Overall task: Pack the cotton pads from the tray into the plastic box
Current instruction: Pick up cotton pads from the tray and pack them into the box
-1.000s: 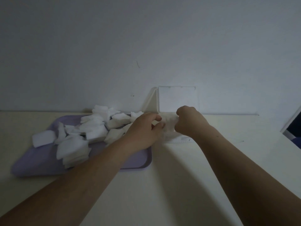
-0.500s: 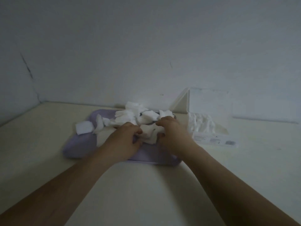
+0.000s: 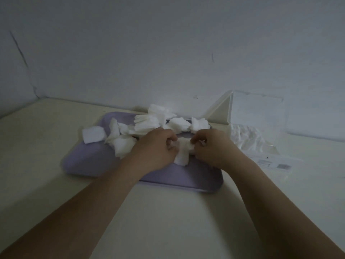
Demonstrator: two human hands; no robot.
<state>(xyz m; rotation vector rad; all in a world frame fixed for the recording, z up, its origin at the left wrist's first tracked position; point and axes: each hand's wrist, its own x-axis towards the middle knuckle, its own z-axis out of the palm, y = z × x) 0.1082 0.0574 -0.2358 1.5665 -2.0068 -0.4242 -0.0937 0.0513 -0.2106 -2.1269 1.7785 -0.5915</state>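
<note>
Nearest me, two bare forearms [image 3: 93,212] reach out over the table [image 3: 177,221], a smooth, matte cream surface. Past that comes the tray [image 3: 87,161], flat lilac plastic with rounded corners and a low rim.

Both hands meet over the tray's middle. The left hand [image 3: 156,148] is curled, its fingers tucked round one side of a small stack [image 3: 183,156] of white squares. The right hand [image 3: 211,148] is curled too, pinching the other side. So both are clamped on that stack, which sits between them just above the tray floor. It looks soft and fuzzy at the edges, with the layers a little uneven.

Behind the hands, the loose pads [image 3: 147,122] lie heaped across the far half of the tray. They are white, square, fluffy and tumbled at all angles, some in short stacks. One pad hangs over the left rim.

To the right of the tray, the box [image 3: 268,148] stands on the table, made of clear thin plastic. White, rumpled pads fill it. Its lid [image 3: 257,114] is up, a clear rectangle leaning against the wall. A printed label [image 3: 270,163] shows low on the near side; the print is too small to read.

Farthest off is the wall [image 3: 168,53], pale, plain and dim, with a few thin dark marks.
</note>
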